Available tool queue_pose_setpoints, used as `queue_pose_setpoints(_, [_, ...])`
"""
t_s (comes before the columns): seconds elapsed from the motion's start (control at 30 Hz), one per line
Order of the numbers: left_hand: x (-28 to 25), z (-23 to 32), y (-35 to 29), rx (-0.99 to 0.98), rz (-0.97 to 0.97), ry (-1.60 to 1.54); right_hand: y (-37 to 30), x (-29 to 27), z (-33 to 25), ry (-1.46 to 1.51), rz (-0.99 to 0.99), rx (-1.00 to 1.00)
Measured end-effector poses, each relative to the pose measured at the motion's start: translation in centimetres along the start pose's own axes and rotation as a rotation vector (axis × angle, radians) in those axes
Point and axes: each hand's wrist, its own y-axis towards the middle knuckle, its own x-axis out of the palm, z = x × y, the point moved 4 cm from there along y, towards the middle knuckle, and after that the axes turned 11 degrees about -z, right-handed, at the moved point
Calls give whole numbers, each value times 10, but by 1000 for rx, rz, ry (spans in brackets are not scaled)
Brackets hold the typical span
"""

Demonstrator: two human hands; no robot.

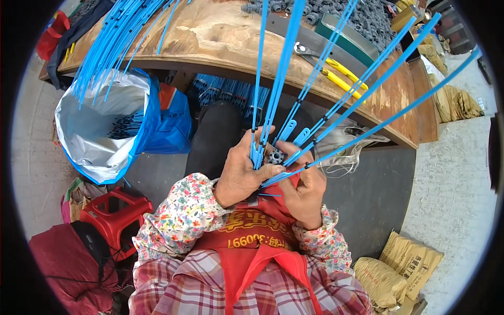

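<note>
Above my lap my two hands hold a fan of thin blue rods with small black bands. Their flat lower ends gather around a dark grey, notched round hub. My left hand is closed around the rod ends on the hub's left side, its thumb lying just below the hub. My right hand has its fingers bent against the rods on the right, touching the lowest ones. Two short blue ends with holes stick up between the hands. The fingers partly hide where the rods meet the hub.
A wooden workbench carries a bundle of blue rods, yellow-handled pliers, a green tray and a heap of grey hubs. An open blue-and-white bag stands left, near a red stool.
</note>
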Motion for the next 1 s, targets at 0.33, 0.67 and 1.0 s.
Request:
queue_pose_setpoints(0.33, [-3, -3, 1, 44, -160, -101, 4, -4, 17, 146, -85, -79])
queue_pose_setpoints(0.67, [-13, 1, 6, -26, -432, -401, 9, -16, 34, 384, -45, 69])
queue_pose_setpoints(1.0, [11, 9, 6, 201, -238, 209, -1, -21, 53, 576, -72, 96])
